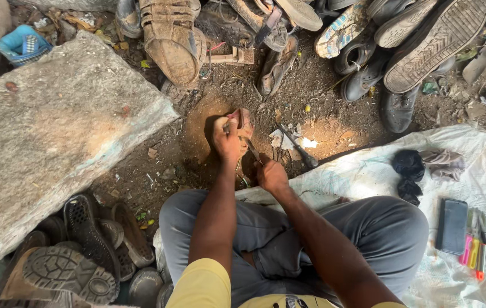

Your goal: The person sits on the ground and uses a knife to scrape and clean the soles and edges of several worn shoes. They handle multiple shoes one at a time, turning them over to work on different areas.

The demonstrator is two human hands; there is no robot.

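Observation:
I sit cross-legged on the dirt ground. My left hand (225, 138) grips a small pinkish-brown shoe (244, 122) and holds it upright on the ground in front of my knees. My right hand (270, 174) is closed around a thin metal tool (252, 149) whose tip reaches up against the shoe beside my left hand. The lower part of the shoe is hidden behind my hands.
A big stone slab (55, 131) lies at left. Piles of worn shoes (368, 40) lie at the top and at the lower left (77, 256). A dark hammer (300, 149) lies on the dirt. A white sheet (380, 171) holds a phone (452, 225), dark cloths (409, 171) and coloured pens (474, 251).

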